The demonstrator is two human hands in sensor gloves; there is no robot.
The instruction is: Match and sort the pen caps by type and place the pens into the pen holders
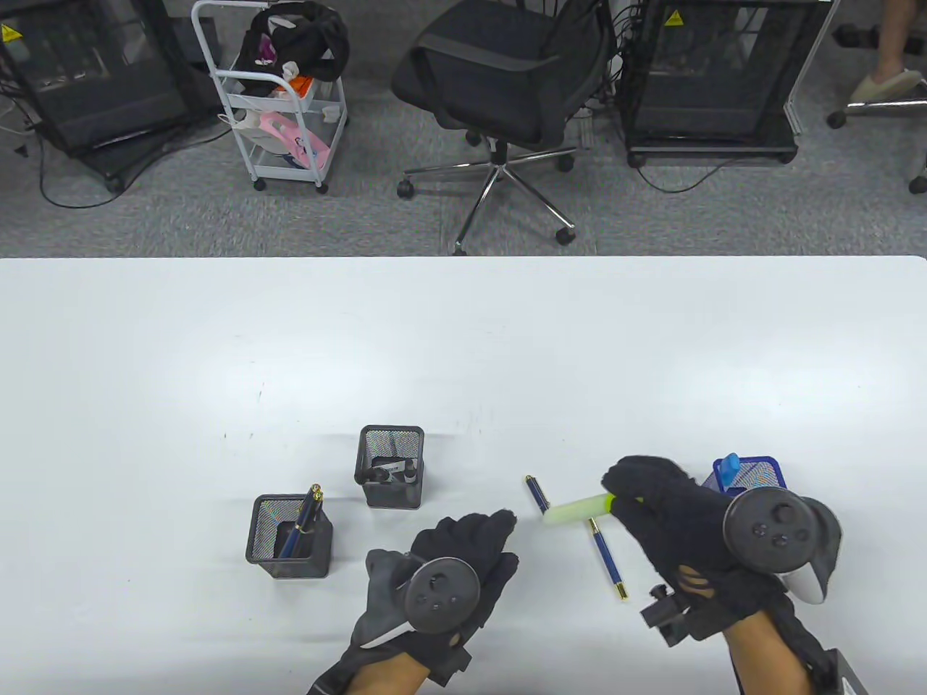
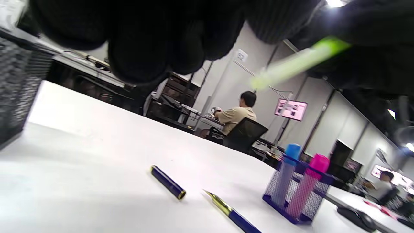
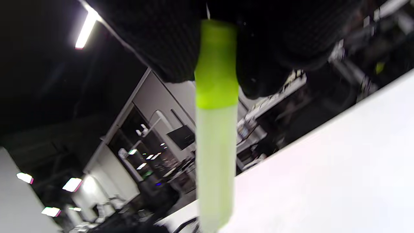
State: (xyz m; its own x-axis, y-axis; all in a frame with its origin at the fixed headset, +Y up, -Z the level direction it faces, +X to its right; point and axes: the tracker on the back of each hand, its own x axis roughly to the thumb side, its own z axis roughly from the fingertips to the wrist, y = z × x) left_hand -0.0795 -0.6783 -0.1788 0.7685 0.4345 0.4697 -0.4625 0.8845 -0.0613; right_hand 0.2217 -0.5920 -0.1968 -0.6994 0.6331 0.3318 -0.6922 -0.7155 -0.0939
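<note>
Right hand [image 1: 677, 517] pinches green highlighter [image 1: 579, 509]; left hand [image 1: 452, 557] relaxed, empty.

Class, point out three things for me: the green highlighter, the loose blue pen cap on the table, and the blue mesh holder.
green highlighter [image 1: 576, 509], table view, on its pale barrel.
blue pen cap [image 2: 167, 182], left wrist view, middle of the cap.
blue mesh holder [image 2: 312, 189], left wrist view, on its mesh wall.
</note>
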